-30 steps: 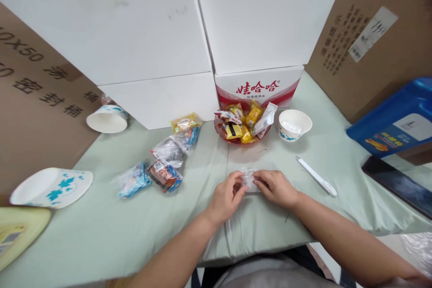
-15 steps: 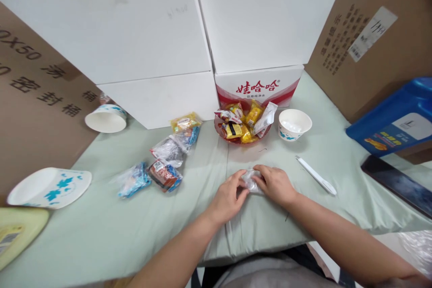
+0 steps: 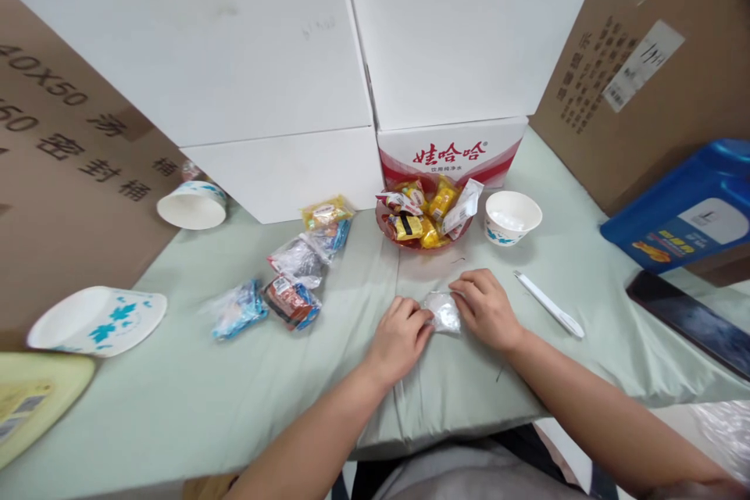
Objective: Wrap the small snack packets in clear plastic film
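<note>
A small clear plastic bag [image 3: 444,314] lies on the cloth-covered table, crinkled and shiny. My left hand [image 3: 402,336] pinches its left edge, fingers curled and thumb low. At the opposite edge, my right hand [image 3: 483,308] has its fingertips pressed together on the plastic's upper right side. Whatever the bag contains is too unclear to tell. Beyond the hands stands a red translucent bowl [image 3: 423,244] of wrapped snacks. To its right is a paper bowl [image 3: 508,234] with clear plastic inside. A white utility knife [image 3: 549,305] rests right of my right hand.
Several snack packets [image 3: 293,301] lie left of my hands. Two tipped paper bowls [image 3: 132,328] are farther left, near a yellow container [image 3: 41,398]. A phone [image 3: 691,322] and a blue jug [image 3: 685,211] stand at the right. White boxes [image 3: 281,172] wall the back.
My hands have spread slightly apart, the right one shifting up and right, so more of the plastic bag shows between them. The whole view has shifted slightly.
</note>
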A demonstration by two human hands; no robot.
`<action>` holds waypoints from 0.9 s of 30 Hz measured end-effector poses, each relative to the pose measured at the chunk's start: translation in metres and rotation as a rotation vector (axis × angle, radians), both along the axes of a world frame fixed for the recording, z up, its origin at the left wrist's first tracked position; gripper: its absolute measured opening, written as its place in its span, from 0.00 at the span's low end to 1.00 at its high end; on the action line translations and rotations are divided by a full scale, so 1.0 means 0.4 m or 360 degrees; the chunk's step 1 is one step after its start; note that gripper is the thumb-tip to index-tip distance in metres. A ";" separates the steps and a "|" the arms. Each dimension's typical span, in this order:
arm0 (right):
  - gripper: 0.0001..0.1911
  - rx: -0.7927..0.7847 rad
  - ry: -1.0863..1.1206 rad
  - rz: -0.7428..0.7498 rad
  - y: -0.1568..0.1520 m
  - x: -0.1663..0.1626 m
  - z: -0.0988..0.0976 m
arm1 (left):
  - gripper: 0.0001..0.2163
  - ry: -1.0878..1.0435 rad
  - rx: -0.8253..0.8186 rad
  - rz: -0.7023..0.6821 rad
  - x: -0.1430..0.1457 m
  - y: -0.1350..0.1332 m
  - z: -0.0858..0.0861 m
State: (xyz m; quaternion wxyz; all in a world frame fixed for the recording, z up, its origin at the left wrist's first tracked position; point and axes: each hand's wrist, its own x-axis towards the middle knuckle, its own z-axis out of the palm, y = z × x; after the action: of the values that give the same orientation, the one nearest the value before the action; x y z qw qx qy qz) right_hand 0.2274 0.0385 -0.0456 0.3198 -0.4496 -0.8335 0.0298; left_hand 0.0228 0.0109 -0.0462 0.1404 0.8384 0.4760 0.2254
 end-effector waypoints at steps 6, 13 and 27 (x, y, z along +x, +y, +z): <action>0.19 -0.0205 -0.0254 0.0314 -0.018 -0.027 -0.011 | 0.13 -0.0025 0.0004 0.0077 0.002 0.003 0.005; 0.13 -0.0192 -0.0253 0.0382 -0.017 -0.020 0.000 | 0.12 -0.0253 0.0016 0.0112 -0.011 0.016 -0.009; 0.16 -0.0104 -0.0405 -0.0811 0.276 0.199 0.175 | 0.06 -0.0295 -0.0102 0.0064 -0.018 0.031 -0.008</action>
State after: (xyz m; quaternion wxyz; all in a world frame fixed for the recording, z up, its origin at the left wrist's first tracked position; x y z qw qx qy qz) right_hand 0.3069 0.1491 0.0243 0.1952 -0.6549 -0.7255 -0.0814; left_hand 0.0157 0.0234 -0.0492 0.2060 0.7993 0.4847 0.2895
